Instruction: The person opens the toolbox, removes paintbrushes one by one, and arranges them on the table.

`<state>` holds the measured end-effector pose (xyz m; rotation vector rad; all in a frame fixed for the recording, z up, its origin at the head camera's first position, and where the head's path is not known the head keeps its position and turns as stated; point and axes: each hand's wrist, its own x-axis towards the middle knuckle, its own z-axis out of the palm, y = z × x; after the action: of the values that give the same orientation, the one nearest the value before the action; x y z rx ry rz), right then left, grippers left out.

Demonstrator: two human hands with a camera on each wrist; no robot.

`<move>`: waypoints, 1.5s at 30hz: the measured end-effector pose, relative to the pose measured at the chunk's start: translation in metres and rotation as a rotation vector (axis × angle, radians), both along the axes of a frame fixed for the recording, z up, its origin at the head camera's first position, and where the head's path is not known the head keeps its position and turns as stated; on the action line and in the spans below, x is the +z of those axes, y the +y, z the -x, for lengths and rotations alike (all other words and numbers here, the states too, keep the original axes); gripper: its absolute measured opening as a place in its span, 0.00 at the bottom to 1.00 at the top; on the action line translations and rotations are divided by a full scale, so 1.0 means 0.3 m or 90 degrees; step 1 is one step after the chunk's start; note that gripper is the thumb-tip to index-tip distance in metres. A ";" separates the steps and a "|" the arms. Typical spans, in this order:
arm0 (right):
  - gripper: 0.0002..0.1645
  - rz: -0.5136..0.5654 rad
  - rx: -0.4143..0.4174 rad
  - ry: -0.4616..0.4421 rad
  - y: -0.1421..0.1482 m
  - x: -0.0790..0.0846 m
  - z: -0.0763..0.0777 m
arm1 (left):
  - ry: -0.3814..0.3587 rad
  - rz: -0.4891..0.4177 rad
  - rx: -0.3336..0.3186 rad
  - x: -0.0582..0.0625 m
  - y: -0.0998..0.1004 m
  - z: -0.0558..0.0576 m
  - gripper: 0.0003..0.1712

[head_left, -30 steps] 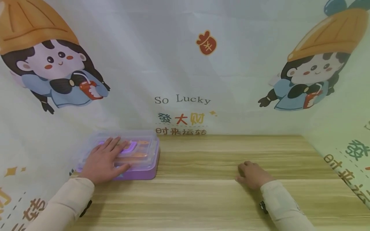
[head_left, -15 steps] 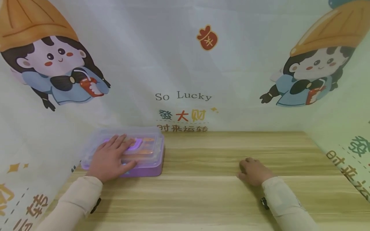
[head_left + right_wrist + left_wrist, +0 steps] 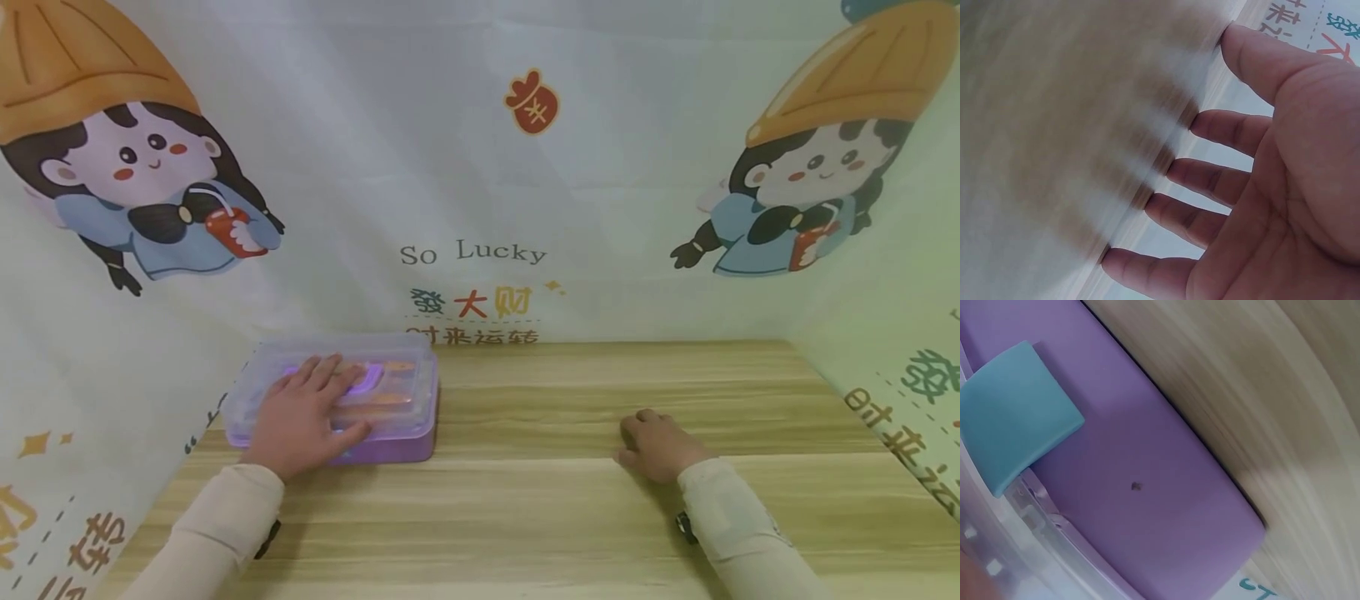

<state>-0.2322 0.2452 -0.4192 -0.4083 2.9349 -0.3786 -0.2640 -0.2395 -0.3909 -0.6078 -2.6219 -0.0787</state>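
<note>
A purple storage box [image 3: 390, 448] with a clear lid and a purple lid handle [image 3: 369, 379] sits at the left back of the table. Orange items show dimly through the lid. My left hand [image 3: 300, 425] lies on top with its fingers spread, covering the lid's left part. In the left wrist view, the box's purple side [image 3: 1147, 456] and a teal latch [image 3: 1019, 415] fill much of the picture. Well to the right of the box, my right hand [image 3: 660, 446] rests its fingertips on the wooden table, and nothing lies in its palm [image 3: 1297, 206].
The wood-grain table [image 3: 525, 517] reaches back to a pale printed curtain [image 3: 600, 208], which also runs down both sides. The box stands near the curtain's left fold.
The box and my left hand on it have slid to the right along the table. My right hand keeps its place, and the head view shifts slightly.
</note>
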 end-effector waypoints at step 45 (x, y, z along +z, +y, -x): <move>0.34 -0.018 0.005 0.005 0.003 -0.002 0.005 | 0.009 -0.039 -0.031 -0.010 0.383 -0.029 0.43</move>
<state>-0.2336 0.2461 -0.4199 -0.4187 2.9424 -0.3350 -0.2552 -0.1247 -0.3939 -0.6490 -2.5813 -0.1696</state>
